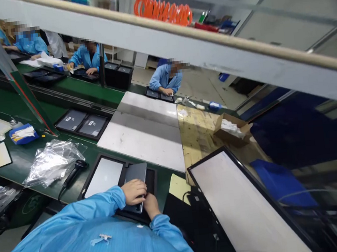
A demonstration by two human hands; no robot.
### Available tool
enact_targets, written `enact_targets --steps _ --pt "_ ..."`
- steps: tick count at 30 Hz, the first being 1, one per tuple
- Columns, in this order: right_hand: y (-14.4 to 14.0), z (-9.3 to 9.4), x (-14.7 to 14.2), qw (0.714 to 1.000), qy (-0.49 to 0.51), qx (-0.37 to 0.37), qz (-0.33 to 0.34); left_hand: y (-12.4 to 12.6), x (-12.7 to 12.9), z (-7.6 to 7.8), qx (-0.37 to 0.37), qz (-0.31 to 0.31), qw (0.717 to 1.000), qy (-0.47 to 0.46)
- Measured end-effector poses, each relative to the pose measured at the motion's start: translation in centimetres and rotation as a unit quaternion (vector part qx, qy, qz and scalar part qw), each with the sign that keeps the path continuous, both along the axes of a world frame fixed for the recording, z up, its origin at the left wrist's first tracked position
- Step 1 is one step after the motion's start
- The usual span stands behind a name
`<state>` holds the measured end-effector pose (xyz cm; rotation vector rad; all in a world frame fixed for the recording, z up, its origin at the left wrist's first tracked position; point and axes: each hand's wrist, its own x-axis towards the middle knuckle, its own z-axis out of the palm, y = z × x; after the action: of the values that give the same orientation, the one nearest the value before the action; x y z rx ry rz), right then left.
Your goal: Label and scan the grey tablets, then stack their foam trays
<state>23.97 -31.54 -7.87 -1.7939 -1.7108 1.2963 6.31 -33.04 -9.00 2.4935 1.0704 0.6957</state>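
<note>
Right hand (pixel 151 204): met the slab (pixel 137 172)'s right edge; finger spread and hold could not be told. Left hand (pixel 134 191): fingers lay together, slightly bent across the slab — thumb unseen. Slab: tilted over the tray (pixel 154 180)'s right compartment; even support, edges clear of walls, seemed wisest. Beyond: white board (pixel 145 138).

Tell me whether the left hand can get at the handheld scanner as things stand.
Probably yes: the scanner lies uncovered on the green bench, between clear plastic and the black tray, with nothing visible blocking it. The left hand would likely have to leave the grey device first.
</note>
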Motion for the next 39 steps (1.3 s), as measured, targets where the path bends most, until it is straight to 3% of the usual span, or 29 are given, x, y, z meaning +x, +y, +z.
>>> enact_targets --steps 3,5,7,9,11,13,15,17,21,27,30,33,37,39 --pt "0.4 -0.7 1.4 0.999 -0.033 0.032 0.02 -1.4 0.8 -0.7 -0.069 -0.006 0.998 0.011" --pt "0.1 -1.8 3.8 0.996 -0.056 0.065 -0.015 -3.2 0.7 -1.4 -0.122 0.008 0.992 0.03" --pt "-0.8 -3.1 6.6 0.992 -0.061 0.087 -0.074 -5.5 -0.6 -2.3 -0.159 0.072 0.983 0.051" --pt "-2.3 -4.3 8.9 0.99 -0.046 0.084 -0.099 -8.2 -3.0 -3.3 -0.171 0.214 0.96 0.063" --pt "-4.0 -5.3 9.9 0.994 -0.021 0.058 -0.09 -11.0 -6.2 -4.1 -0.166 0.415 0.893 0.06" --pt "-5.5 -6.0 9.4 0.996 -0.011 0.018 -0.083 -13.5 -9.4 -4.3 -0.187 0.599 0.777 0.045" --pt "-6.2 -6.0 7.9 0.995 -0.031 -0.014 -0.096 -15.0 -12.1 -3.6 -0.259 0.695 0.67 0.012" --pt "-5.9 -5.6 6.3 0.991 -0.047 -0.045 -0.121 -15.3 -14.0 -2.1 -0.344 0.705 0.619 -0.036" --pt "-3.9 -4.2 5.4 0.981 -0.012 -0.099 -0.166 -13.3 -15.8 1.2 -0.4 0.663 0.627 -0.085" --pt "-2.6 -2.9 8.9 0.986 -0.069 -0.007 -0.154 -12.4 -15.1 4.0 -0.351 0.638 0.678 -0.1" --pt "0.6 -3.0 9.5 0.986 -0.087 0.036 -0.141 -10.1 -14.8 4.5 -0.315 0.624 0.703 -0.13" --pt "7.7 -2.7 8.1 0.988 -0.097 0.049 -0.109 -3.7 -15.7 5.0 -0.304 0.622 0.712 -0.12" --pt "19.1 -1.6 4.4 0.986 -0.133 0.05 -0.093 8.2 -18.1 5.2 -0.35 0.624 0.698 -0.032" --pt "23.4 -1.3 2.6 0.981 -0.159 0.042 -0.1 13.2 -19.2 4.8 -0.358 0.623 0.696 -0.021"
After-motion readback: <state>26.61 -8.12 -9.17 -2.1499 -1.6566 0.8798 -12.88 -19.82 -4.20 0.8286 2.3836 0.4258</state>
